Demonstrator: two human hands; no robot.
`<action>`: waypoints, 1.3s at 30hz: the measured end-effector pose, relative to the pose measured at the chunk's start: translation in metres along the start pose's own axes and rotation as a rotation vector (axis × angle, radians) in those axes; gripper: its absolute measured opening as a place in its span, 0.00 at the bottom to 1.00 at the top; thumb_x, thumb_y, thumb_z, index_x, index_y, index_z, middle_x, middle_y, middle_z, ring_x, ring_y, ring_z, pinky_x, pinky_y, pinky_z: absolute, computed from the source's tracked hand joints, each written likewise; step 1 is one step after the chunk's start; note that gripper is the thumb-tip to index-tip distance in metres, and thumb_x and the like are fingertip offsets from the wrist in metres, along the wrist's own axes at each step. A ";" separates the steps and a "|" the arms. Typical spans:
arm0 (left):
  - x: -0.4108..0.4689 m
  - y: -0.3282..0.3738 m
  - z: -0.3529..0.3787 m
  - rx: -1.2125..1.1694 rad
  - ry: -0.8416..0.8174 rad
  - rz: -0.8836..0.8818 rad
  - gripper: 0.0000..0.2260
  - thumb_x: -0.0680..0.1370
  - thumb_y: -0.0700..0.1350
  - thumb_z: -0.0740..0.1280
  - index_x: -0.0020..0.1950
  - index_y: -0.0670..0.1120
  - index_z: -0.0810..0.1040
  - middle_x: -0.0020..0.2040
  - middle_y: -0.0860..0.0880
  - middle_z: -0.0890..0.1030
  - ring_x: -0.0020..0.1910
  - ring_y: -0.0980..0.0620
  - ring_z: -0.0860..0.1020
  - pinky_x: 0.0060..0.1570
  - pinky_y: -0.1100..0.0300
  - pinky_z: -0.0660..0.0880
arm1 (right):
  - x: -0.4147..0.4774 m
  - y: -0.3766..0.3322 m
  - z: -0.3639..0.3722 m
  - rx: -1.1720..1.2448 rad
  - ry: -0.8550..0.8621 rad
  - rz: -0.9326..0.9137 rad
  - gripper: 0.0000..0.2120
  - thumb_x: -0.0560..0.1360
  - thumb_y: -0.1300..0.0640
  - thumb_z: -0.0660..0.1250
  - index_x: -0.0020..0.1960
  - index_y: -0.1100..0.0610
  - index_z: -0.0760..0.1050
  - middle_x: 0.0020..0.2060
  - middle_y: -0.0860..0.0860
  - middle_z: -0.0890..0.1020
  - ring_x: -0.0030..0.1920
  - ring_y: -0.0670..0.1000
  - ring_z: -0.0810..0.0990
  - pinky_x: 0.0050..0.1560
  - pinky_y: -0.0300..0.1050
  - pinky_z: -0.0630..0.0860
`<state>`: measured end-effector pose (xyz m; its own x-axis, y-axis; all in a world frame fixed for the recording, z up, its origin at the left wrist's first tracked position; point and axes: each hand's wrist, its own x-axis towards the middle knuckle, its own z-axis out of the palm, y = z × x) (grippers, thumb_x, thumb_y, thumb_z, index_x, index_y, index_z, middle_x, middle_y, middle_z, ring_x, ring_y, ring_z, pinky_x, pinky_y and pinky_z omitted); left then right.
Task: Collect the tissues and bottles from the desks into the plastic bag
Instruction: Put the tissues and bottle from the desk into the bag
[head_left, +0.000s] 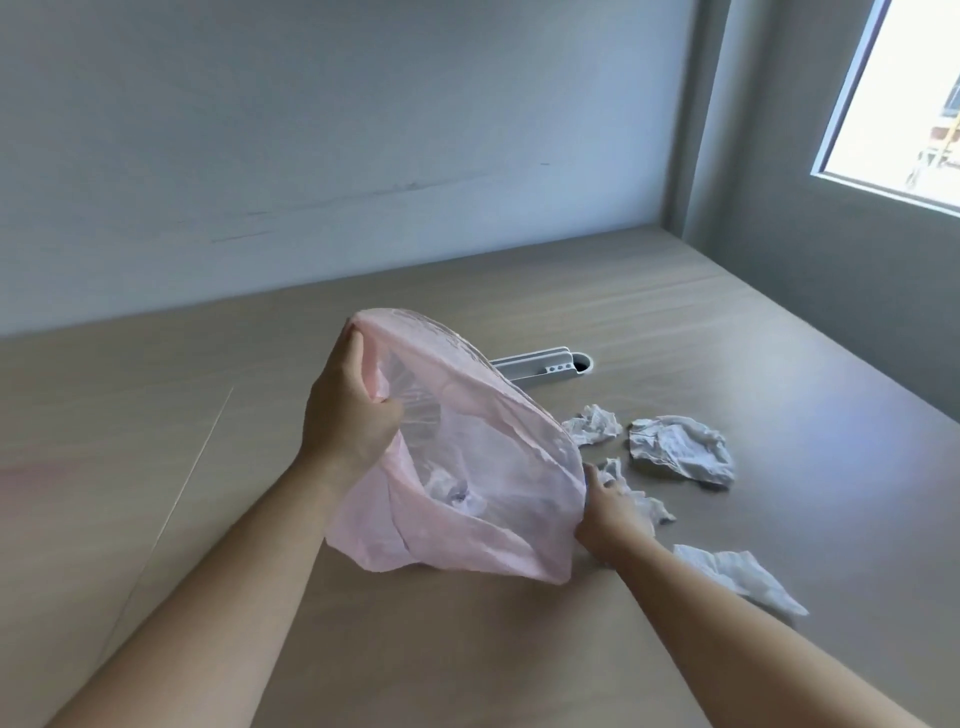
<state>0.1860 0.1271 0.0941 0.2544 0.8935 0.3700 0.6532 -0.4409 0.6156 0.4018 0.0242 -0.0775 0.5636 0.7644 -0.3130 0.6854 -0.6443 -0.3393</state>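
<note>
Head view. Wood desk (675, 322), far edge butting the pale wall (311, 130), right edge running along a grey wall under the window (904, 93). Bare surface lies left of the bag, crossed by a thin seam (197, 467), and also in front between the forearms. The grey cable slot (540, 366) sits just behind the bag. The left hand (348, 410) holds the pink plastic bag (493, 525) above the desk, fingers and thumb clamped on a bunched stretch of rim. The bag's mouth is wide open and faces the person. Its long axis slants from the gripped rim at upper left down to lower right, and crumpled white pieces show inside. Whether the bottom fold touches the desk cannot be told. The right hand (610, 512), just beside the bag's lower right edge, lies on a tissue (649, 506); whether its fingers close on it cannot be told. Three more tissues lie to the right: small one (592, 426), large one (680, 449), flat one (737, 577) beside the right forearm.
</note>
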 end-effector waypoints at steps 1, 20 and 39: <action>-0.002 -0.002 0.001 0.014 -0.044 -0.001 0.32 0.68 0.34 0.64 0.71 0.50 0.65 0.61 0.49 0.76 0.56 0.44 0.75 0.47 0.63 0.66 | 0.002 0.002 0.000 0.027 0.017 0.018 0.29 0.70 0.58 0.64 0.69 0.50 0.59 0.62 0.58 0.71 0.63 0.61 0.72 0.57 0.51 0.70; -0.011 0.022 0.002 0.087 -0.260 0.045 0.32 0.70 0.35 0.63 0.74 0.48 0.62 0.74 0.52 0.67 0.68 0.47 0.70 0.59 0.61 0.68 | -0.054 -0.020 -0.240 0.065 -0.242 -0.136 0.10 0.75 0.52 0.66 0.54 0.56 0.74 0.47 0.53 0.79 0.40 0.51 0.75 0.35 0.40 0.72; -0.017 0.000 0.010 0.031 -0.272 -0.008 0.33 0.71 0.34 0.62 0.76 0.47 0.60 0.74 0.49 0.67 0.70 0.47 0.68 0.68 0.57 0.66 | -0.033 -0.085 -0.016 0.548 -0.427 -0.166 0.29 0.74 0.48 0.67 0.72 0.54 0.62 0.65 0.57 0.72 0.58 0.54 0.75 0.57 0.46 0.75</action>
<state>0.1889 0.1129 0.0813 0.4287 0.8889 0.1616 0.6766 -0.4344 0.5945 0.3327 0.0542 -0.0245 0.1650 0.8498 -0.5007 0.3526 -0.5249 -0.7747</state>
